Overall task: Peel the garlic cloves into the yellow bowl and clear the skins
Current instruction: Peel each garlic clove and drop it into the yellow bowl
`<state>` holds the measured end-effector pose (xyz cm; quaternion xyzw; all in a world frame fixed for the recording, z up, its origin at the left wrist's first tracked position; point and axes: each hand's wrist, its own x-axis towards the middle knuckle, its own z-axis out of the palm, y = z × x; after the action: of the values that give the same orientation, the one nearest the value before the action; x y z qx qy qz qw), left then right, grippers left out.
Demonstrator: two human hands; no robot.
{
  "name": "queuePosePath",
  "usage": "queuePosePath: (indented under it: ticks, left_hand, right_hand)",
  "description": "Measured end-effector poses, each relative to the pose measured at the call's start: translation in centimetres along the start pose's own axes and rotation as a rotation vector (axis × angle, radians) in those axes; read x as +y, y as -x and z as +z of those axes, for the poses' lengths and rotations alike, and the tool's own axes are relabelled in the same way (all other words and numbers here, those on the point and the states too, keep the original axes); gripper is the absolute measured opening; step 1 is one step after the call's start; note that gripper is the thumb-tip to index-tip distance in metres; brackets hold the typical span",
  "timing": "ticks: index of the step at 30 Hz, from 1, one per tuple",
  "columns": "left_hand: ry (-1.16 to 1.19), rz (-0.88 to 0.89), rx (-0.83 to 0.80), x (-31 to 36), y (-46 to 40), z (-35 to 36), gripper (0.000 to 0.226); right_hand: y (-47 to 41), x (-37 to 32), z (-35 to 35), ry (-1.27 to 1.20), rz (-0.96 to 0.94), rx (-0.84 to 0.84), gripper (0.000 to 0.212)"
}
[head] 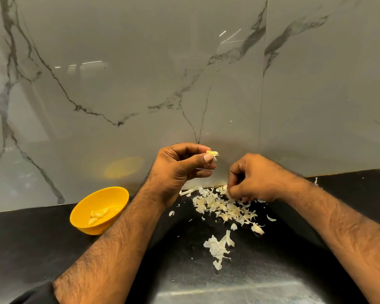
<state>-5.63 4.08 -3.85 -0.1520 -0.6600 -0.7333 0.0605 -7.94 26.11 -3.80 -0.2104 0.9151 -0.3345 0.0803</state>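
A garlic clove is pinched between the thumb and fingertips of the left hand, raised above the black countertop in front of the marble-veined wall, with a shred of papery skin hanging from its tip. The clove is judged small, light and firm, its bared flesh probably a little tacky and slick, so a hold across its broad sides is likely steadier than one at the tapered ends (the loose skin itself would give no purchase). The right hand is lowered with its fingers curled into the far edge of the pile of skins; whether a skin or a fresh clove is pinched there cannot be told, since the fingertips are hidden. The skins are thin, dry, curled flakes, cream to pale yellow, spread loosely over the dark speckled surface, with one larger ribbed sheet lying nearer the person. They are judged almost weightless and brittle, easily scattered by a draught or a quick sweep, so gathering with a cupped palm is likely needed. The yellow bowl (smooth and glossy, apparently plastic) stands to the left, just beside the left forearm, and several peeled cloves are seen in its bottom.
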Motion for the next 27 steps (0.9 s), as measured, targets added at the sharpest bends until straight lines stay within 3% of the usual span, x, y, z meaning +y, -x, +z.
queuePosePath:
  ticks: [4, 6, 9, 12, 16, 27]
  left_hand:
    - [-0.043, 0.013, 0.005, -0.3, -0.1, 0.0, 0.019]
    - [-0.064, 0.028, 0.018, -0.5, -0.1, -0.1, 0.019]
    - [-0.11, 0.057, 0.033, -0.7, -0.2, 0.0, 0.022]
    - [-0.167, 0.081, 0.031, -0.9, -0.2, 0.2, 0.02]
    - [-0.263, 0.102, 0.021, -1.2, -0.3, 0.4, 0.016]
    - [-0.384, 0.107, 0.036, -1.7, -0.3, 0.9, 0.014]
  right_hand:
    - [0.5, 0.0, -1.1, -0.006, -0.106, 0.081, 0.026]
    - [0.7, -0.1, -1.5, -0.174, -0.158, 0.105, 0.013]
    - [0.2, 0.1, -1.2, -0.229, -0.149, 0.15, 0.024]
    - [-0.2, 0.2, -0.5, -0.358, -0.144, 0.213, 0.011]
    - [-0.5, 0.3, -0.1, -0.543, -0.159, 0.248, 0.008]
    - [-0.8, 0.6, 0.5, -0.444, -0.165, 0.326, 0.005]
